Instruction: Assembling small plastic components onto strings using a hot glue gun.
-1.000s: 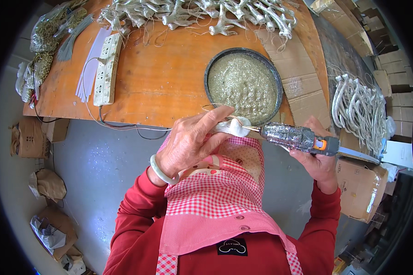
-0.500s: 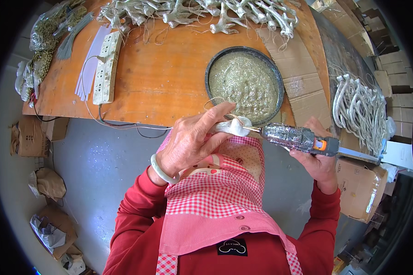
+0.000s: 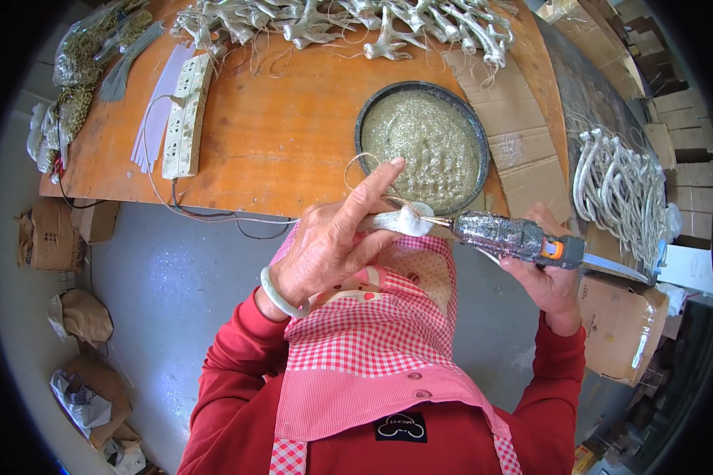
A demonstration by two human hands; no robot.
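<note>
My left hand (image 3: 333, 241) holds a small white antler-shaped piece (image 3: 404, 220) with a thin twine loop (image 3: 364, 170) rising from it, index finger stretched up. My right hand (image 3: 548, 277) grips a glitter-covered glue gun (image 3: 515, 236) with an orange trigger, its nozzle touching the white piece. Both hands are above the near edge of the orange wooden table (image 3: 277, 134), just in front of a round dark tray of gold glitter (image 3: 424, 142). I wear a red top and a red-checked apron.
Several silvery antler pieces (image 3: 356, 20) lie along the table's far edge, more of them (image 3: 618, 190) at the right. A white power strip (image 3: 184, 115) and white strips lie at the left. Flattened cardboard (image 3: 507, 119) is beside the tray. Cardboard boxes (image 3: 622, 324) and bags stand on the grey floor.
None of note: my left index finger has straightened upward a little along the twine loop; the glue gun stays against the white piece.
</note>
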